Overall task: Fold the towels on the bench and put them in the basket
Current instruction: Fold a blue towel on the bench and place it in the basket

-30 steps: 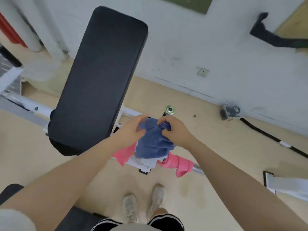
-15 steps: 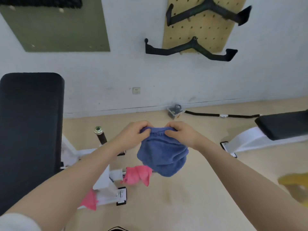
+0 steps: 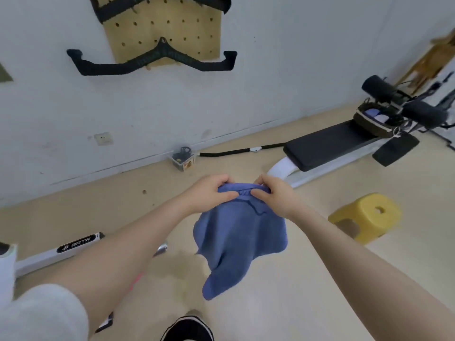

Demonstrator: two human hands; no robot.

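Observation:
A blue towel (image 3: 236,242) hangs in the air in front of me, bunched at its top edge and drooping to a point below. My left hand (image 3: 209,193) and my right hand (image 3: 273,195) each pinch that top edge, close together. A dark basket (image 3: 374,124) with light blue and white cloth inside sits on the far end of a black bench (image 3: 327,146) at the right. A sliver of pink towel (image 3: 138,279) shows under my left forearm.
A yellow plastic stool (image 3: 369,215) stands on the floor just right of my right arm. A white frame bar (image 3: 61,252) of the first bench lies at the left. A small box (image 3: 183,158) and a black cable (image 3: 234,152) lie along the wall.
My view has swung right, away from the first bench toward the second bench and basket. The blue towel came along in both hands and now hangs lower and more spread.

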